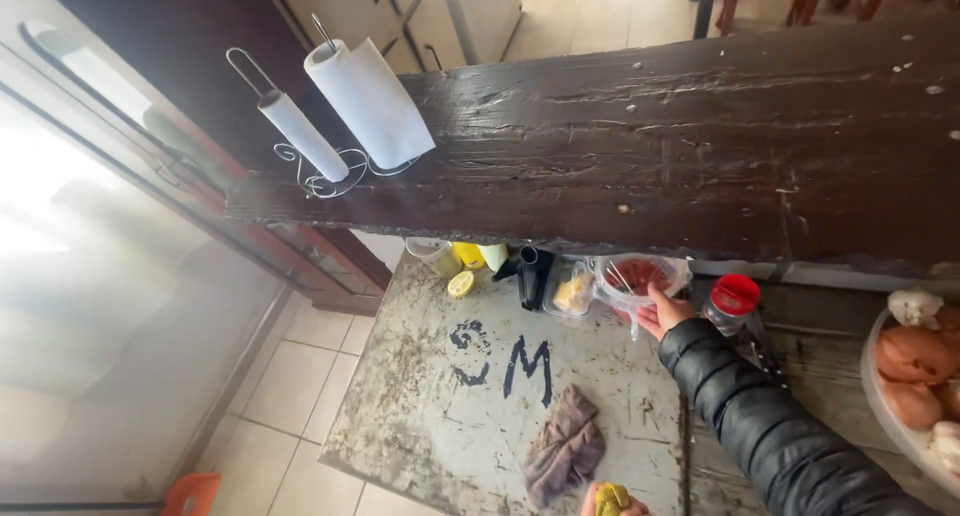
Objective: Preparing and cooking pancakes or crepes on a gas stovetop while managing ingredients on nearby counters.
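My right hand (662,311), in a black padded sleeve, reaches across the worn grey worktop (430,396) and grips the near rim of a clear plastic container (640,274) with red contents. At the bottom edge of the view, my left hand (600,501) is closed around a small yellow-green object (612,498), and most of that hand is cut off. A crumpled grey rag (565,446) lies on the worktop just left of my left hand.
A red-lidded jar (733,301) stands right of the container. A small bag with yellow contents (573,294), a black object (533,271) and a lemon half (461,284) sit left. A dark wooden shelf (700,146) overhangs, with two paper rolls (370,101). A plate of onions (905,376) sits right.
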